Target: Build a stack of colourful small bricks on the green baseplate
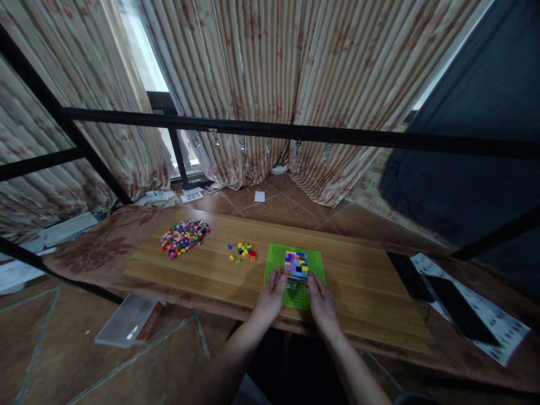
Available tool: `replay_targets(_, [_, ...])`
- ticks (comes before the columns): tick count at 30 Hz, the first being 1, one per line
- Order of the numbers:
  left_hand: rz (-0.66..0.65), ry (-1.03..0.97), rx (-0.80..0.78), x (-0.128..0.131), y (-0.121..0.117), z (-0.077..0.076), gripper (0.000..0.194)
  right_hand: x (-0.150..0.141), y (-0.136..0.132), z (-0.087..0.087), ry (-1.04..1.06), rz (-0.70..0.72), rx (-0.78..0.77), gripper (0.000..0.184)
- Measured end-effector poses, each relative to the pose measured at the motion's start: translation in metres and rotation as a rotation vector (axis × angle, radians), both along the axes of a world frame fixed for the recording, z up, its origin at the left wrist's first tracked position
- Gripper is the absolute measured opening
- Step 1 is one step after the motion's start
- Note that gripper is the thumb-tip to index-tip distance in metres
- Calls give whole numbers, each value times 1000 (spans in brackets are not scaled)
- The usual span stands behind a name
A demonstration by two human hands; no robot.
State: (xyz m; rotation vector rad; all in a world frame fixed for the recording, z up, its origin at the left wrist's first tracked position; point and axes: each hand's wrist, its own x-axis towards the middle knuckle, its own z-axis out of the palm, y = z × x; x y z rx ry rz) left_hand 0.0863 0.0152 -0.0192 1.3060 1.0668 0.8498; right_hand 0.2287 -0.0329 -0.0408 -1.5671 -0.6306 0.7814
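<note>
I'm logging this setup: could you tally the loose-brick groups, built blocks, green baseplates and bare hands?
Loose-brick groups: 2 (heap, scatter)
Built block: 1
Green baseplate: 1
Bare hands: 2 (left hand, right hand)
Total: 6

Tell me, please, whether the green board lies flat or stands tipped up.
Flat: the green board lies along the wooden tabletop, with no visible edge raised, beneath the colourful brick block.
</note>
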Motion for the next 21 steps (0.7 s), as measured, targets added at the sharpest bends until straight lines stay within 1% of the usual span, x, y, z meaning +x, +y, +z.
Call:
replay_targets(2, [-39,-34,14,6,-6,3,44,2,2,1,-5,10,-5,50])
replay_targets(6, [-63,-78,20,12,-7,9,41,5,2,5,14,26,-2,52])
replay_targets(8, [-62,-100,2,9,-7,7,41,5,-2,6,29,23,12,51])
replay_targets(10, [-56,-104,-12,1,-7,3,44,5,-6,6,2,-18,18,51])
replay_targets(12, [-48,-88,-16,-14,-7,-2,45,4,-13,4,-69,-84,8,52])
replay_targets(14, [-12,-56,1,-33,-5,-6,40,1,-23,4,-150,-138,-5,54])
replay_targets(17, [142,61,77,-68,7,-5,31,-12,-40,10,-268,-194,-21,52])
replay_targets(18, [193,118,104,-79,13,-4,29,-21,-44,15,-315,-181,-14,49])
replay_targets(19, [235,173,133,-89,20,-2,28,-31,-46,20,-370,-135,-1,44])
replay_targets(21, [281,301,209,-105,34,2,26,-55,-41,32,-479,77,57,33])
